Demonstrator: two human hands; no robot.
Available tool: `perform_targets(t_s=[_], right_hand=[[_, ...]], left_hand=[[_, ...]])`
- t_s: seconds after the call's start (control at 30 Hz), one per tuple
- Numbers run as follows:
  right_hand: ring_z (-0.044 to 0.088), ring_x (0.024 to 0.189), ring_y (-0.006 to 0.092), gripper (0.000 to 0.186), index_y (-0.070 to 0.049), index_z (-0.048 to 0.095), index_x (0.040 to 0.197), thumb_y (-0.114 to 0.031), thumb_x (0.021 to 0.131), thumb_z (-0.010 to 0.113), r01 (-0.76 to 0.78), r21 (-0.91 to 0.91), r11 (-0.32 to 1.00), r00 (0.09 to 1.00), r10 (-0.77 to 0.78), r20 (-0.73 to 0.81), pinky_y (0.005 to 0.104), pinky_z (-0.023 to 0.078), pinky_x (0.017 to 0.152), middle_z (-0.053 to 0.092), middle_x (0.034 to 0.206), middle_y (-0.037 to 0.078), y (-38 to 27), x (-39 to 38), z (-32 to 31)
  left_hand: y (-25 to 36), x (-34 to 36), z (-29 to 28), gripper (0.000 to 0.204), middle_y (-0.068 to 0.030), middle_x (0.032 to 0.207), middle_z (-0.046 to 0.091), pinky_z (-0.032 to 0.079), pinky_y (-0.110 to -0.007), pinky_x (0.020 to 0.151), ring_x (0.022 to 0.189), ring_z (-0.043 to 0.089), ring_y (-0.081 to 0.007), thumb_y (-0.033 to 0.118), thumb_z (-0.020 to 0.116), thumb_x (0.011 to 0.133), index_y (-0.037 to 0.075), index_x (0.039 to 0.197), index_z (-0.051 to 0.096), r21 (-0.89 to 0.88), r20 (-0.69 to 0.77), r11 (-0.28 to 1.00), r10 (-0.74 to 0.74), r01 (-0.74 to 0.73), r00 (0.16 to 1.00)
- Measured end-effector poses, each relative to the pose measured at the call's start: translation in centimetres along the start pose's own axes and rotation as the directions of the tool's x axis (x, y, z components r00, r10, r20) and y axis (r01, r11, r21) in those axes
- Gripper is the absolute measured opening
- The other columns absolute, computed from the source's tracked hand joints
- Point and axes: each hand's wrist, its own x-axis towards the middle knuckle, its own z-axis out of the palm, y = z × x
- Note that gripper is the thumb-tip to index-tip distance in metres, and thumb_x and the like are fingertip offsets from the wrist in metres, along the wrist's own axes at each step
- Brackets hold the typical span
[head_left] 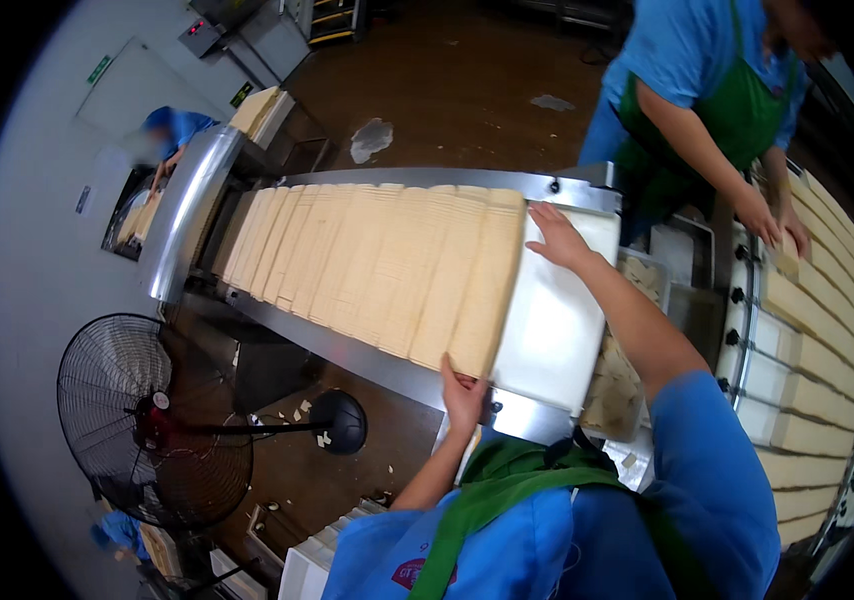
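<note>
Rows of thin, pale beige sheets (367,260) lie overlapping along a steel conveyor (332,347). My left hand (462,395) grips the near corner of the endmost stack, its fingers curled at the edge. At that stack's far corner, my right hand (559,240) has its fingers spread and touching the edge, partly over the white board (552,330) at the conveyor's right end.
A curved steel cover (192,210) spans the conveyor's left end. A fan (152,420) stands lower left. A co-worker (687,70) handles beige blocks at a right-hand line (812,310); another person (177,130) works back left. A scrap bin (617,380) sits beside the board.
</note>
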Motion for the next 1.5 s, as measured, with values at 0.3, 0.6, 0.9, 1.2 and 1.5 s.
perform_targets(t_s=[0.3,0.6,0.9,1.2,1.5], right_hand=[[0.047,0.119,0.0344,0.059,0.002,0.052,0.119,-0.020,0.066,0.068,-0.019,-0.139,0.990,0.995,0.005,-0.103,0.0419,0.033,0.104,0.054,0.122,0.020,4.3,9.5,10.3],[0.054,0.093,0.0310,0.051,0.000,0.052,0.106,-0.007,0.062,0.077,-0.379,0.371,0.848,0.820,0.494,-0.290,0.0385,0.044,0.084,0.057,0.097,0.015,13.3,-9.0,3.2],[0.041,0.124,0.0366,0.111,-0.008,0.030,0.141,-0.015,0.044,0.085,-0.486,0.164,0.858,0.864,0.500,-0.059,0.0401,0.037,0.103,0.044,0.132,0.020,0.8,-25.1,-1.4],[0.055,0.099,0.0407,0.092,-0.022,0.039,0.135,-0.033,0.054,0.082,-0.702,0.219,0.677,0.611,0.731,-0.302,0.0463,0.047,0.082,0.046,0.119,0.020,-6.3,-38.5,-9.7],[0.050,0.110,0.0352,0.097,-0.013,0.037,0.135,-0.028,0.051,0.085,-0.781,0.363,0.508,0.346,0.836,-0.426,0.0382,0.045,0.090,0.047,0.121,0.015,-13.3,-64.5,-13.3]], left_hand=[[0.1,1.5,-0.9,0.089,-0.0153,0.077,0.064,0.051,-0.037,0.064,0.070,0.064,-0.0275,0.021,0.070,0.074,0.002,0.144,0.019,0.087,0.266,0.992,-0.108,0.088,0.958],[-1.4,2.7,-0.2,0.091,-0.0278,0.102,0.053,0.049,-0.040,0.071,0.079,0.060,-0.0372,0.015,0.067,0.073,0.012,0.147,0.013,0.169,0.596,0.907,0.217,-0.385,0.773],[-2.3,6.2,3.6,0.090,-0.0401,0.124,0.031,0.052,-0.046,0.076,0.083,0.061,-0.0436,0.023,0.073,0.069,0.016,0.145,0.024,0.562,0.595,0.657,0.100,-0.502,0.797],[14.1,-2.8,1.5,0.087,-0.0320,0.116,0.045,0.050,-0.049,0.079,0.096,0.056,-0.0468,0.029,0.081,0.064,0.013,0.134,0.033,0.382,0.795,0.563,0.204,-0.733,0.571],[16.8,-20.0,3.8,0.078,-0.0187,0.110,0.043,0.048,-0.042,0.083,0.102,0.053,-0.0359,0.015,0.076,0.074,0.013,0.138,0.032,-0.112,0.955,0.526,0.291,-0.843,0.055]])
